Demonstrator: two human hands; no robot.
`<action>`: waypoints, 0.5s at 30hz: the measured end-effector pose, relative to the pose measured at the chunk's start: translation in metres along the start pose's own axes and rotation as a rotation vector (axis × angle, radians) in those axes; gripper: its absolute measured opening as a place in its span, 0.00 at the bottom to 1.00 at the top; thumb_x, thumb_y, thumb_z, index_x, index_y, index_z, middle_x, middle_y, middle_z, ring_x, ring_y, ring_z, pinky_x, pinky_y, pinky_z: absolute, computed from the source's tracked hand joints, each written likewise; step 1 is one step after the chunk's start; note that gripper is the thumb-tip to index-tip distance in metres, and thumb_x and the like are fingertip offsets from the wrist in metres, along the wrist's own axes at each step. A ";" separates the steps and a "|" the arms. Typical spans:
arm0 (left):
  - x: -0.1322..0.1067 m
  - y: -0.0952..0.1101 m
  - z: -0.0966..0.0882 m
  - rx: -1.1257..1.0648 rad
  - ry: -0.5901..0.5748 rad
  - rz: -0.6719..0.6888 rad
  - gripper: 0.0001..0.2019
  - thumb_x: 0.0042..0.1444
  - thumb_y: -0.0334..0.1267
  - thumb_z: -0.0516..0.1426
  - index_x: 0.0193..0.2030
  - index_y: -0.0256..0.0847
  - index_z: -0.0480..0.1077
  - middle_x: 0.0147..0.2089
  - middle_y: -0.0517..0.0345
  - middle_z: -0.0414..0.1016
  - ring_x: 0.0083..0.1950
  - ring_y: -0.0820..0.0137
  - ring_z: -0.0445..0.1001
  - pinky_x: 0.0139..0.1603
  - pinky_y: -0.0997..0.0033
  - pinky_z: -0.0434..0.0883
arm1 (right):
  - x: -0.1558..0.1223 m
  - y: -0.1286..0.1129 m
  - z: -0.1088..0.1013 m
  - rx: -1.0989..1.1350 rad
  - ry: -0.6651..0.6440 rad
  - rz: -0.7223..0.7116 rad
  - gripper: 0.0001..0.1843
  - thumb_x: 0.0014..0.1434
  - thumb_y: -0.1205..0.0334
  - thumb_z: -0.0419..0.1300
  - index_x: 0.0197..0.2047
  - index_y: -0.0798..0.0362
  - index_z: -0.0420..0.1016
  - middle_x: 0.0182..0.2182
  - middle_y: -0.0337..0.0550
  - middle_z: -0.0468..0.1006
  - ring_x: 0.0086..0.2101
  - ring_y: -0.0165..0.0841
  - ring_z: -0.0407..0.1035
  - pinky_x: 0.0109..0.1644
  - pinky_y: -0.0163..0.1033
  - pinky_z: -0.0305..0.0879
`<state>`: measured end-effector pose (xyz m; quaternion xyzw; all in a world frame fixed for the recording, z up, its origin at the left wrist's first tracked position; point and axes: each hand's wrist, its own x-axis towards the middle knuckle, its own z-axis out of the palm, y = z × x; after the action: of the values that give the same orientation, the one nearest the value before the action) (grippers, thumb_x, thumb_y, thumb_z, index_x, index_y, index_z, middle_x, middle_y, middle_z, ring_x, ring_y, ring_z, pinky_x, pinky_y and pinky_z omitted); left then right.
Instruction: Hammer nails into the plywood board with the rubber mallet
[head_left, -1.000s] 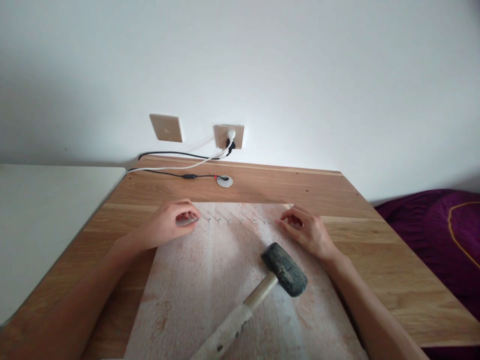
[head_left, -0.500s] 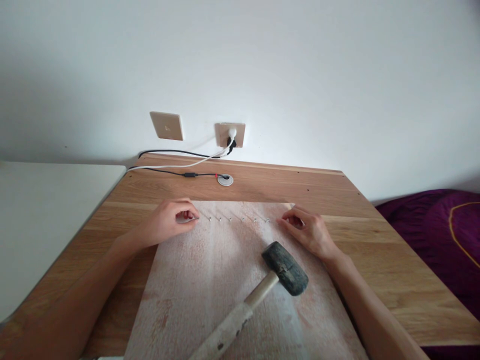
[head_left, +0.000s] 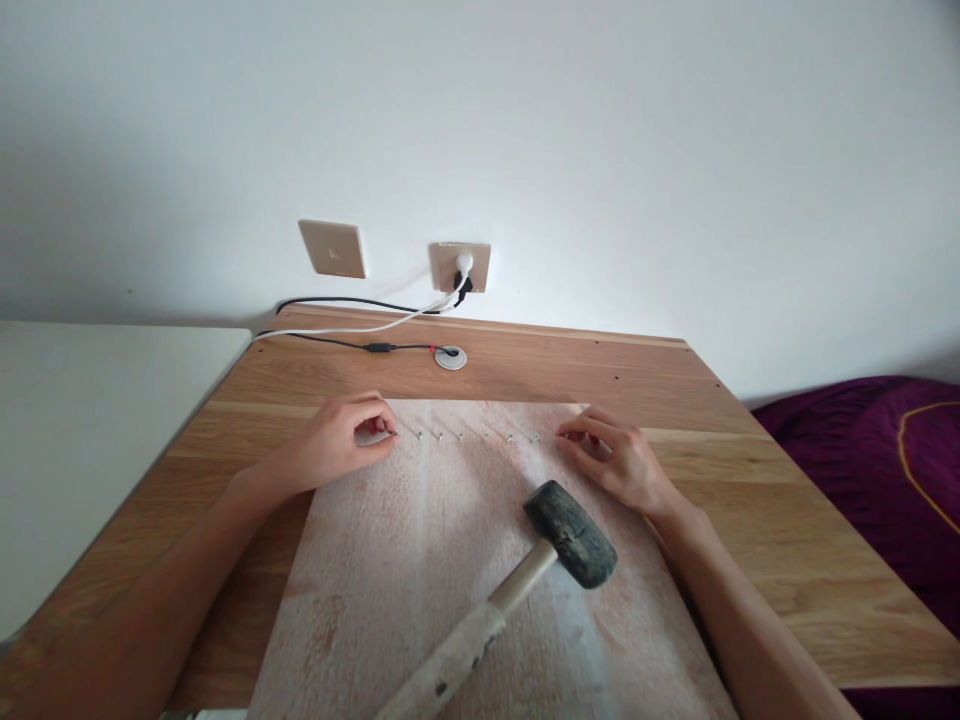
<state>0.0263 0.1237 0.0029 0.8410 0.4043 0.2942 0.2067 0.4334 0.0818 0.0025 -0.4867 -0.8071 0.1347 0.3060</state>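
A pale whitewashed board (head_left: 420, 560) lies on the wooden table (head_left: 750, 500). Several small nails (head_left: 472, 437) stand in a row near its far edge. My left hand (head_left: 341, 445) rests at the left end of the row, fingers curled in a pinch on something too small to name, perhaps a nail. My right hand (head_left: 619, 460) rests at the right end of the row with fingers loosely apart and nothing visible in them. A rubber mallet (head_left: 525, 575) with a black head and light wooden handle lies on the board between my forearms.
Black and white cables (head_left: 352, 330) run from a wall socket (head_left: 459, 267) across the table's far edge to a round grommet (head_left: 450, 358). A white surface (head_left: 90, 420) adjoins the table on the left. Purple bedding (head_left: 885, 450) lies to the right.
My right hand's fingers have uncurled a little and lie flatter on the board. The left hand and mallet have barely moved.
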 end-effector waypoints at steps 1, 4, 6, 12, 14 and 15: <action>0.000 0.000 0.000 0.011 0.001 0.001 0.05 0.59 0.36 0.60 0.31 0.41 0.73 0.31 0.61 0.75 0.31 0.73 0.71 0.36 0.71 0.67 | 0.000 0.000 0.000 0.002 0.003 -0.007 0.12 0.70 0.56 0.60 0.41 0.52 0.83 0.35 0.46 0.79 0.30 0.34 0.71 0.37 0.40 0.71; -0.002 -0.002 0.001 0.039 0.013 0.018 0.05 0.59 0.34 0.60 0.32 0.41 0.72 0.32 0.61 0.75 0.32 0.73 0.71 0.37 0.72 0.66 | 0.000 0.001 0.001 0.012 0.016 -0.033 0.10 0.69 0.57 0.61 0.41 0.51 0.83 0.36 0.46 0.80 0.33 0.36 0.74 0.40 0.41 0.73; -0.002 -0.002 0.001 0.049 0.022 0.048 0.05 0.60 0.33 0.59 0.32 0.41 0.72 0.32 0.61 0.74 0.33 0.73 0.71 0.37 0.72 0.66 | 0.000 0.002 0.001 0.022 0.027 -0.051 0.09 0.68 0.59 0.62 0.40 0.51 0.83 0.36 0.46 0.80 0.35 0.37 0.75 0.42 0.42 0.74; -0.003 -0.004 0.004 0.082 0.035 0.095 0.06 0.61 0.32 0.59 0.32 0.40 0.69 0.32 0.62 0.73 0.32 0.74 0.70 0.36 0.73 0.64 | -0.002 0.000 0.001 0.064 0.101 -0.058 0.06 0.69 0.62 0.62 0.42 0.49 0.81 0.37 0.45 0.82 0.35 0.37 0.75 0.41 0.42 0.73; -0.003 -0.003 0.004 0.090 0.034 0.085 0.06 0.61 0.32 0.60 0.32 0.40 0.69 0.33 0.62 0.73 0.32 0.74 0.70 0.36 0.73 0.65 | 0.000 -0.008 -0.002 0.096 0.123 -0.050 0.05 0.70 0.62 0.62 0.43 0.49 0.80 0.37 0.45 0.83 0.35 0.36 0.74 0.40 0.41 0.72; -0.003 -0.003 0.004 0.088 0.028 0.076 0.06 0.61 0.32 0.60 0.32 0.40 0.70 0.33 0.62 0.74 0.32 0.74 0.71 0.36 0.73 0.65 | 0.002 -0.015 -0.004 0.118 0.112 -0.047 0.04 0.70 0.62 0.62 0.43 0.49 0.80 0.37 0.44 0.83 0.34 0.35 0.74 0.40 0.41 0.72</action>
<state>0.0259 0.1229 -0.0029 0.8599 0.3873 0.2954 0.1523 0.4243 0.0756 0.0140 -0.4556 -0.7905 0.1472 0.3819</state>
